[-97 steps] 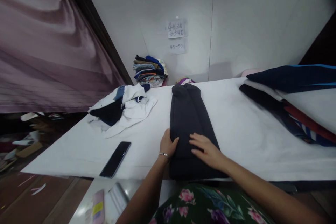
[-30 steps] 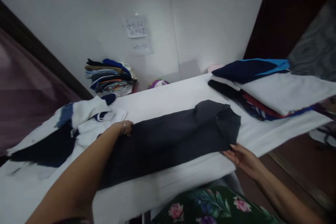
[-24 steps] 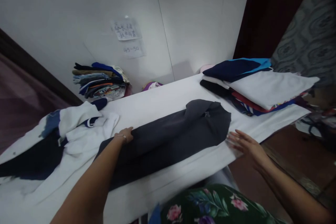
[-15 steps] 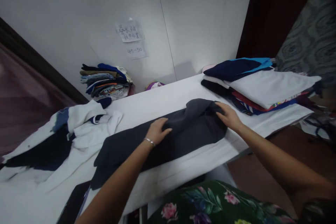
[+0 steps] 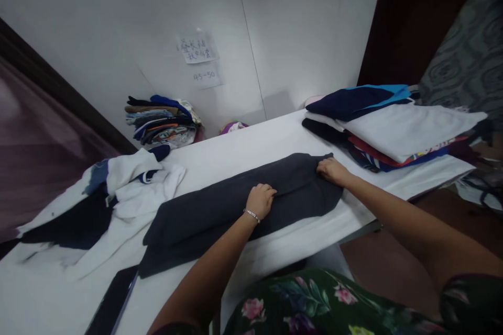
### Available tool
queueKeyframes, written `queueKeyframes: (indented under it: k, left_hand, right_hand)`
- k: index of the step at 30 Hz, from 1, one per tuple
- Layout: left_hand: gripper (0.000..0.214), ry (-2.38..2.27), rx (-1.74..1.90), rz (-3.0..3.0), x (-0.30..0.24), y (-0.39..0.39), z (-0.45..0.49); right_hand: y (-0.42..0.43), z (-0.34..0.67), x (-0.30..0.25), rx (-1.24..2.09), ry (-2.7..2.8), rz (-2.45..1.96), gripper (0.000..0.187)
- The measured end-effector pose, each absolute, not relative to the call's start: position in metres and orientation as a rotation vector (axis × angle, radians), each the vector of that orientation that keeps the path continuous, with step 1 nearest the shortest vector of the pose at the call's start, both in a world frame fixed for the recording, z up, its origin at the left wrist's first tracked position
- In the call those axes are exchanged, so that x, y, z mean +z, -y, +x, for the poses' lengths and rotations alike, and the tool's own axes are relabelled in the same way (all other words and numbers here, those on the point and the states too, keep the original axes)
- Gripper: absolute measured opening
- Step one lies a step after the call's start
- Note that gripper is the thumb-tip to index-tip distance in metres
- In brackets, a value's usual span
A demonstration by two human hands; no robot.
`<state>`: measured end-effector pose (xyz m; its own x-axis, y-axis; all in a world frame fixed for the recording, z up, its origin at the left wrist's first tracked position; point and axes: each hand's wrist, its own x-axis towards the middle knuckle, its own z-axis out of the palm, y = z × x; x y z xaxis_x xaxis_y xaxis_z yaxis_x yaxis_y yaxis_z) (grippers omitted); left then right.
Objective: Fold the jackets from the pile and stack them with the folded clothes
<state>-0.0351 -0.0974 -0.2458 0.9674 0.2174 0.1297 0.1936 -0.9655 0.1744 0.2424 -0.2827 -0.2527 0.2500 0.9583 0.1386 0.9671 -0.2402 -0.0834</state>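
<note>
The left hand (image 5: 261, 201) lies pressed flat, fingers together, on the dark garment (image 5: 204, 222) stretched lengthwise across the white table (image 5: 231, 167), while the right hand (image 5: 332, 171) bears down near its right end, any pinch there impossible to tell.

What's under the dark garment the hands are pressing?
The dark garment lies on a white table; the part directly beneath it is covered, so nothing there can be seen.
</note>
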Motion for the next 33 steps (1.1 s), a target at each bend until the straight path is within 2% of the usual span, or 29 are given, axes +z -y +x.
queueKeyframes:
  k: [4, 10, 13, 15, 18, 23, 26, 29, 33]
  left_hand:
    - [0.025, -0.362, 0.234, 2.823, -0.241, 0.101, -0.037]
    - [0.051, -0.371, 0.380, 2.736, -0.214, 0.101, -0.002]
    - [0.063, -0.314, 0.187, 2.796, -0.224, 0.106, 0.022]
    - [0.064, -0.308, -0.017, 2.806, -0.238, 0.111, 0.033]
    - [0.062, -0.297, -0.118, 2.830, -0.257, 0.115, 0.039]
    - [0.063, -0.278, -0.091, 2.922, -0.264, 0.115, 0.036]
    - [0.063, -0.292, -0.100, 2.982, -0.263, 0.115, 0.033]
    - [0.064, -0.326, -0.108, 3.023, -0.263, 0.116, 0.029]
    - [0.064, -0.333, -0.129, 3.045, -0.264, 0.119, 0.028]
  right_hand:
    - [0.285, 0.233, -0.260, -0.037, 1.825, -2.451, 0.022]
    - [0.275, 0.225, -0.247, 0.017, 1.819, -2.519, 0.020]
    - [0.273, 0.224, -0.238, 0.033, 1.774, -2.567, 0.019]
    - [0.270, 0.223, -0.227, 0.003, 1.711, -2.594, 0.019]
    - [0.253, 0.210, -0.204, -0.157, 1.598, -2.543, 0.029]
    - [0.205, 0.170, -0.188, -0.384, 1.725, -2.080, 0.056]
    - [0.193, 0.170, -0.213, -0.173, 1.717, -2.270, 0.067]
    - [0.200, 0.190, -0.249, 0.159, 1.419, -2.609, 0.075]
    - [0.210, 0.208, -0.275, 0.228, 1.295, -2.683, 0.081]
